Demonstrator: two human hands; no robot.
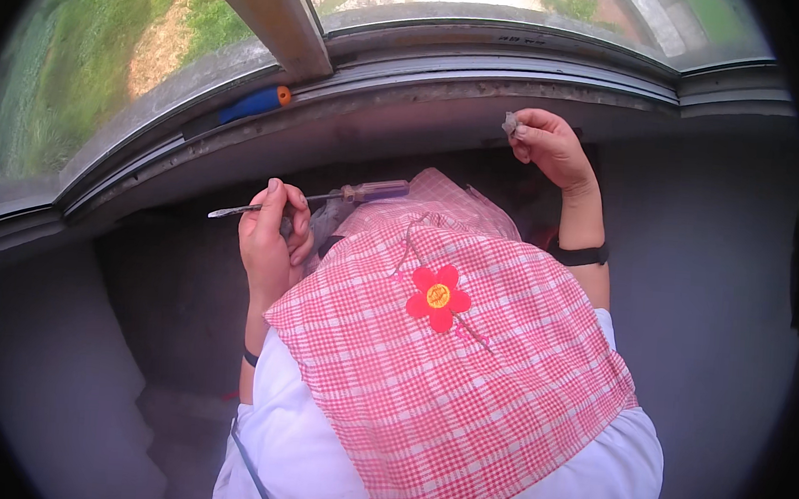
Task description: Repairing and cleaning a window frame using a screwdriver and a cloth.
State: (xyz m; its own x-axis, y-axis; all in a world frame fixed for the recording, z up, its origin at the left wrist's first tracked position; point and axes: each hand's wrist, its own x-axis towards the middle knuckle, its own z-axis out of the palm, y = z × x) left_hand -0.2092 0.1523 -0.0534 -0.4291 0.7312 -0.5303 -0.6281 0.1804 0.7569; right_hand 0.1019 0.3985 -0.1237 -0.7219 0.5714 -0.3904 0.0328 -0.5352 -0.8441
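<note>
My left hand [274, 237] grips the metal shaft of a screwdriver [329, 197], its flat tip pointing left and its clear reddish handle lying to the right over my chest. Raised near the window sill, my right hand [548, 144] pinches a small grey lump [510, 123] between the fingertips. A black band sits on each wrist. I wear a red-and-white checked apron [447, 362] with a red flower patch over a white shirt.
A curved window frame [484, 67] with a grey sill runs across the top; grass and a path show through the glass. A second screwdriver with a blue handle and orange end [255, 103] lies in the window track at the upper left. Grey wall below.
</note>
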